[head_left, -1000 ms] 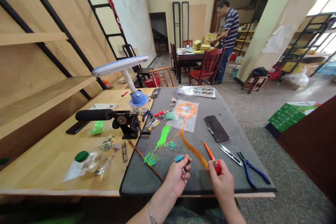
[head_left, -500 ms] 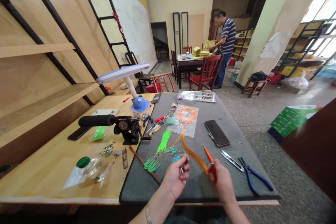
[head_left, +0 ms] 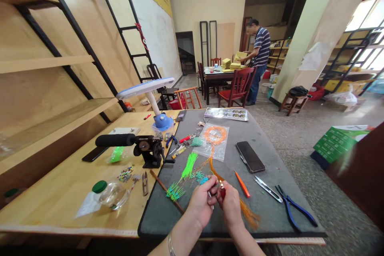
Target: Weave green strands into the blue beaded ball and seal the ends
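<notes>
My left hand (head_left: 201,205) pinches a thin teal-tipped strand (head_left: 205,181) low over the grey-matted counter (head_left: 168,218). It looks light, limp and slippery, so I judge it best gripped near the tip. Touching it, my right hand (head_left: 231,206) clasps a small red tool (head_left: 222,190), rigid, beside a floppy orange strand bundle (head_left: 247,216).

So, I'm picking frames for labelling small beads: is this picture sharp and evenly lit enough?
Head view: left hand and right hand, gripping a small red object, look sharp; windows blow out at right; the green box smears; wide lens bends shelves.
</notes>
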A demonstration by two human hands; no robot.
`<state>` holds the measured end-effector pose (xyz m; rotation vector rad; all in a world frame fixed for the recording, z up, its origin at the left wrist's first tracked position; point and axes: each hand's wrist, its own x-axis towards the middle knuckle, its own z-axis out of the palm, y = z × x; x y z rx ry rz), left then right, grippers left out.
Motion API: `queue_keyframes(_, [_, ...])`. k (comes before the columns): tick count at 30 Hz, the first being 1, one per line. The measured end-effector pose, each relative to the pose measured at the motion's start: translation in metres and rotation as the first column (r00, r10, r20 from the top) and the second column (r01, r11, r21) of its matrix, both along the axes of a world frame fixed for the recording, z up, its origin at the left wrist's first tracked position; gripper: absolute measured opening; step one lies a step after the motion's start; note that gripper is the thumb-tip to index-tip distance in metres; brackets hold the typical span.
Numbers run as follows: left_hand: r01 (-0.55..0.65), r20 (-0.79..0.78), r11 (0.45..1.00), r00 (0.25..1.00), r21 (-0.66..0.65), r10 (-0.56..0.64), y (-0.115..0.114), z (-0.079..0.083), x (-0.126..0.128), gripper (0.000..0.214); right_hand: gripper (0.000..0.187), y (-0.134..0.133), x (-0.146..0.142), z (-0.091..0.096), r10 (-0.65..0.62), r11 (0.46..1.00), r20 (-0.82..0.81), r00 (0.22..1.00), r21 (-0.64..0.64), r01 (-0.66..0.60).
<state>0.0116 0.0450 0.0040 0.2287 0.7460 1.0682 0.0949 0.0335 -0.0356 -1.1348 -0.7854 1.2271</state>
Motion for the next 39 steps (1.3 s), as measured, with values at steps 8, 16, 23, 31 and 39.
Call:
queue_keyframes(8, [-0.001,-0.027,1.0,1.0,0.025,0.002,0.002,0.001,0.001,0.026,0.05,-0.001,-0.001,0.004,-0.001,1.0,0.04,0.999,0.027,0.0])
queue_keyframes(16, [-0.006,-0.049,1.0,0.999,0.022,0.007,0.001,0.001,-0.001,0.028,0.05,-0.001,-0.003,0.009,0.004,1.0,-0.032,0.999,0.009,-0.003])
queue_keyframes(23, [-0.01,-0.069,0.999,0.998,0.035,0.012,0.0,0.001,-0.001,0.032,0.051,-0.002,-0.005,0.01,-0.003,1.0,-0.029,1.0,0.015,0.004])
queue_keyframes(31, [-0.028,-0.072,0.999,0.997,0.033,0.03,0.0,0.001,-0.002,0.031,0.05,-0.001,-0.006,0.009,0.0,1.0,-0.023,1.0,0.001,0.0])
queue_keyframes(39, [-0.028,-0.083,0.998,0.996,0.056,0.033,0.001,-0.003,-0.001,0.032,0.048,0.001,-0.007,0.005,0.009,1.0,-0.049,0.999,-0.019,-0.01])
